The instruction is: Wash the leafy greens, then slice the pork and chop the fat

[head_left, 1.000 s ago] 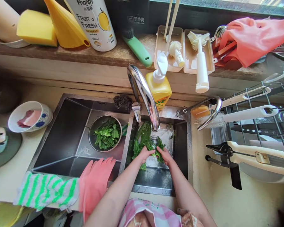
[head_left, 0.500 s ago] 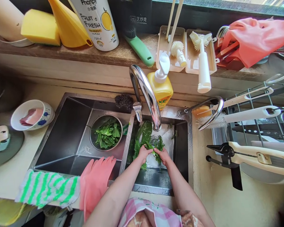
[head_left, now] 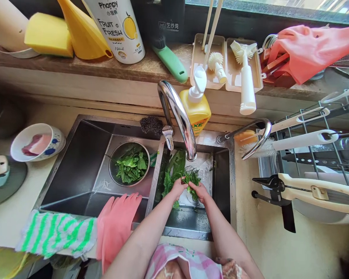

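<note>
Both my hands are low in the right sink basin (head_left: pixel 225 186), under the curved faucet (head_left: pixel 182 118). My left hand (head_left: pixel 178 187) and my right hand (head_left: pixel 200 190) pinch a bunch of leafy greens (head_left: pixel 192 177) between them, fingers nearly meeting. More leaves (head_left: pixel 174 167) lie along the basin's left side, close to my left hand. In the left basin (head_left: pixel 72 155) stands a round metal strainer bowl (head_left: pixel 113 173) holding a heap of green leaves (head_left: pixel 133 166). What the fingers do beneath the bunch is partly hidden.
Pink rubber gloves (head_left: pixel 116 224) and a striped cloth (head_left: pixel 58 232) hang over the front edge. A yellow soap bottle (head_left: pixel 195 110) stands behind the faucet. At left is a bowl of meat (head_left: pixel 50 149); at right, kitchen shears (head_left: pixel 317 190) and a wire rack (head_left: pixel 337 139).
The greens between my hands have been gathered up and now sit higher over the fingertips, where they hung more apart before. The view has shifted slightly.
</note>
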Demonstrator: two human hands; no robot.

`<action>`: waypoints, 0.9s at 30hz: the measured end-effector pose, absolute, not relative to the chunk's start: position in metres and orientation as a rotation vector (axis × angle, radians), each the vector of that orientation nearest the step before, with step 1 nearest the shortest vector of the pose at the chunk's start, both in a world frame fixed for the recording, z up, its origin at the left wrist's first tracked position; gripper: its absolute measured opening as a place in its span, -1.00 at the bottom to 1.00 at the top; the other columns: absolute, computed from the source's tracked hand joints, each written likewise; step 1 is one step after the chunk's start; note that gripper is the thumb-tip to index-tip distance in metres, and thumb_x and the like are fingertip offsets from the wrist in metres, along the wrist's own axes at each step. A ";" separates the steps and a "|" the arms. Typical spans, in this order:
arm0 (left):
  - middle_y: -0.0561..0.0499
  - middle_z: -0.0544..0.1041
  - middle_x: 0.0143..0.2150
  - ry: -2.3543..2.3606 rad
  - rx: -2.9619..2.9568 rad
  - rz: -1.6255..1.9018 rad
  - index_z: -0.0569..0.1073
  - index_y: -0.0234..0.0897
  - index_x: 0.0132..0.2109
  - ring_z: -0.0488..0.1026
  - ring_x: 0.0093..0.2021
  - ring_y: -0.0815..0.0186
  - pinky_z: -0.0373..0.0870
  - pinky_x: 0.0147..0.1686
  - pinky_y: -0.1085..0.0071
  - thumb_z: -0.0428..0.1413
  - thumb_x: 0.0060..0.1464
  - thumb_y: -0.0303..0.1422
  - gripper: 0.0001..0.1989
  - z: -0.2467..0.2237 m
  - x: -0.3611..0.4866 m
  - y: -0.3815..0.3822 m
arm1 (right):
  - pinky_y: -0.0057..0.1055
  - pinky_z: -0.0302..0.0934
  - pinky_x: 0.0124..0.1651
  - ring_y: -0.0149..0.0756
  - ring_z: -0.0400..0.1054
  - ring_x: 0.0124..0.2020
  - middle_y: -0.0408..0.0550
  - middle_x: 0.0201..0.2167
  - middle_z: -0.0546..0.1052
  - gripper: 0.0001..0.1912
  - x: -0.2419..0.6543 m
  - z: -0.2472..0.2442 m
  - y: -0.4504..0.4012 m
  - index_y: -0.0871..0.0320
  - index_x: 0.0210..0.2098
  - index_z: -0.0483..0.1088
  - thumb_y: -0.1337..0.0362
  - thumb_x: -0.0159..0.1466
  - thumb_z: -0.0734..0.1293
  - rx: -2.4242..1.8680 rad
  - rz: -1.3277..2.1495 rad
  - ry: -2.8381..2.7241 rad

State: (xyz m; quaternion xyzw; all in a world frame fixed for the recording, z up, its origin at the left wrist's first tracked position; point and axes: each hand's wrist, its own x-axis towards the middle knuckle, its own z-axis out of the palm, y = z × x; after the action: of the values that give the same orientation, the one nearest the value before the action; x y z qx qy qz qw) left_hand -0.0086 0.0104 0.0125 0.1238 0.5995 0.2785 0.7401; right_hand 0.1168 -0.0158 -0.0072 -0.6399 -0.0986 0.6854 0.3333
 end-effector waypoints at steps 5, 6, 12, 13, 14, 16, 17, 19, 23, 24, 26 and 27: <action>0.20 0.32 -0.58 1.426 0.373 0.553 0.32 -0.30 -0.30 0.29 -0.56 0.51 0.25 -0.50 0.56 0.25 -0.30 -0.47 -0.66 0.011 -0.008 0.008 | -0.47 0.25 -0.44 -0.38 0.38 -0.52 -0.09 -0.53 0.51 -0.54 0.108 -0.006 -0.016 0.23 -0.35 0.36 0.09 -0.17 0.46 -1.682 1.748 -0.244; 0.21 0.28 -0.61 1.450 0.391 0.543 0.31 -0.31 -0.37 0.26 -0.58 0.52 0.24 -0.51 0.57 0.25 -0.30 -0.46 -0.70 0.010 -0.007 0.007 | -0.47 0.25 -0.43 -0.37 0.39 -0.49 -0.08 -0.51 0.52 -0.53 0.106 -0.006 -0.017 0.23 -0.35 0.36 0.10 -0.19 0.47 -1.685 1.733 -0.242; 0.23 0.18 -0.64 1.491 0.394 0.543 0.18 -0.31 -0.55 0.20 -0.62 0.55 0.22 -0.55 0.58 0.24 -0.30 -0.45 -0.68 0.007 -0.005 0.008 | -0.45 0.24 -0.45 -0.35 0.39 -0.53 -0.08 -0.53 0.52 -0.58 0.102 -0.011 -0.019 0.22 -0.40 0.33 0.13 -0.19 0.45 -1.708 1.656 -0.175; 0.23 0.18 -0.64 1.496 0.391 0.550 0.18 -0.31 -0.55 0.19 -0.62 0.55 0.20 -0.56 0.59 0.24 -0.30 -0.45 -0.68 0.007 -0.005 0.009 | -0.44 0.24 -0.46 -0.35 0.39 -0.54 -0.09 -0.54 0.52 -0.58 0.101 -0.012 -0.019 0.22 -0.40 0.33 0.13 -0.19 0.45 -1.701 1.655 -0.159; 0.23 0.17 -0.65 1.501 0.389 0.559 0.17 -0.30 -0.55 0.18 -0.62 0.56 0.18 -0.58 0.60 0.24 -0.29 -0.45 -0.68 0.007 -0.005 0.009 | -0.44 0.25 -0.47 -0.34 0.39 -0.55 -0.09 -0.55 0.51 -0.58 0.100 -0.012 -0.019 0.22 -0.40 0.32 0.14 -0.20 0.45 -1.694 1.655 -0.142; 0.24 0.16 -0.65 1.512 0.379 0.579 0.18 -0.30 -0.53 0.15 -0.64 0.58 0.13 -0.60 0.63 0.24 -0.28 -0.44 -0.68 0.008 -0.004 0.010 | -0.42 0.25 -0.47 -0.33 0.39 -0.56 -0.10 -0.57 0.51 -0.59 0.099 -0.013 -0.017 0.21 -0.40 0.32 0.14 -0.19 0.44 -1.681 1.648 -0.108; 0.24 0.17 -0.64 1.515 0.368 0.584 0.19 -0.30 -0.51 0.14 -0.64 0.59 0.11 -0.60 0.63 0.24 -0.27 -0.42 -0.69 0.008 -0.003 0.009 | -0.42 0.25 -0.46 -0.33 0.39 -0.56 -0.10 -0.57 0.51 -0.59 0.098 -0.014 -0.017 0.21 -0.40 0.32 0.15 -0.19 0.44 -1.677 1.637 -0.092; 0.22 0.22 -0.61 1.515 0.336 0.575 0.22 -0.30 -0.46 0.16 -0.63 0.58 0.13 -0.59 0.63 0.25 -0.27 -0.37 -0.69 0.007 -0.002 0.008 | -0.43 0.26 -0.45 -0.34 0.39 -0.54 -0.10 -0.55 0.52 -0.61 0.097 -0.015 -0.015 0.20 -0.39 0.32 0.17 -0.18 0.44 -1.670 1.610 -0.072; 0.19 0.26 -0.59 1.487 0.253 0.530 0.20 -0.30 -0.51 0.21 -0.61 0.55 0.20 -0.55 0.57 0.26 -0.28 -0.30 -0.65 0.003 -0.001 0.004 | -0.46 0.26 -0.44 -0.35 0.40 -0.51 -0.10 -0.52 0.53 -0.63 0.095 -0.019 -0.016 0.20 -0.41 0.33 0.23 -0.19 0.45 -1.652 1.573 -0.056; 0.19 0.26 -0.60 1.477 0.238 0.531 0.19 -0.30 -0.51 0.21 -0.61 0.55 0.21 -0.55 0.57 0.26 -0.27 -0.29 -0.65 0.002 -0.001 0.004 | -0.46 0.26 -0.44 -0.35 0.40 -0.51 -0.10 -0.52 0.53 -0.64 0.094 -0.021 -0.016 0.20 -0.41 0.33 0.23 -0.18 0.45 -1.646 1.567 -0.044; 0.17 0.29 -0.58 1.447 0.221 0.549 0.20 -0.30 -0.51 0.23 -0.61 0.54 0.21 -0.54 0.56 0.25 -0.25 -0.28 -0.65 0.001 -0.003 0.006 | -0.45 0.27 -0.44 -0.34 0.40 -0.50 -0.12 -0.52 0.53 -0.66 0.092 -0.024 -0.018 0.18 -0.40 0.31 0.20 -0.14 0.43 -1.629 1.561 -0.010; 0.16 0.32 -0.57 1.425 0.220 0.561 0.21 -0.30 -0.50 0.26 -0.60 0.53 0.22 -0.52 0.55 0.24 -0.24 -0.27 -0.67 0.001 -0.003 0.007 | -0.44 0.27 -0.45 -0.33 0.41 -0.51 -0.12 -0.53 0.52 -0.67 0.092 -0.026 -0.018 0.18 -0.40 0.30 0.18 -0.12 0.42 -1.616 1.564 0.007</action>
State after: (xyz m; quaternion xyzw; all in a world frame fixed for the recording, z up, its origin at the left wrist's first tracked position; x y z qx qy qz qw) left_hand -0.0035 0.0067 0.0010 0.0993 0.6435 0.2534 0.7154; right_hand 0.0917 -0.0176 -0.0257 -0.6482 0.0028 0.6274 0.4315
